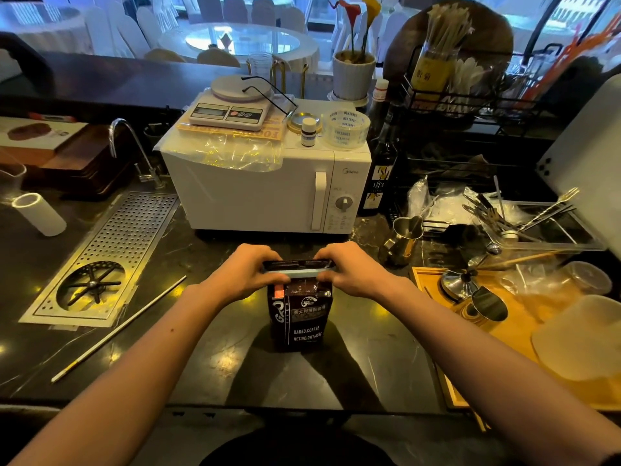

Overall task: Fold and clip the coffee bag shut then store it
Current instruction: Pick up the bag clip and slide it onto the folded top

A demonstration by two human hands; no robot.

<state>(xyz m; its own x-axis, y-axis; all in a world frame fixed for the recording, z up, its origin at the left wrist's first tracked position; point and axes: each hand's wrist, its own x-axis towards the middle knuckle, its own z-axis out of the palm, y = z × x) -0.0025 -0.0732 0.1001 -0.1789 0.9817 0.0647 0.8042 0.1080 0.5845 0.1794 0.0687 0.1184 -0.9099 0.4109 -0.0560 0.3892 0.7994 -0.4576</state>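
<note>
1. Coffee bag (300,317): a dark pouch printed "BAKED.COFFEE" and "NET.WEIGHT", standing upright on the black counter (208,358), in front of the microwave and near the counter's front edge.
2. Top of the bag: rolled over into a flat fold. A pale, light-blue bar, apparently the clip (295,273), runs along the fold from one hand to the other.
3. Left hand (250,275): curled around the left end of the folded top, fingers over the far side and thumb on the near side, pinching the fold and the bar.
4. Right hand (349,269): mirrors the left at the right end of the fold, fingers wrapped over the top, pressed closed on the fold and bar. Whether the bar is fully snapped cannot be told.
5. Microwave (265,190): white, directly behind the bag, door shut. A kitchen scale (232,107), a roll of clear tape (346,127) and a small white-capped bottle (308,131) sit on its top.
6. Perforated drip tray (111,253): set into the counter to the left of the bag, well apart from it.
7. Thin white rod (121,327): lies diagonally on the counter between the drip tray and the left forearm.
8. Wooden tray (447,381): to the right of the bag, carrying a metal funnel (462,284) and clear plastic containers.
9. Metal pitcher (405,237): stands right of the microwave, behind the right hand.
</note>
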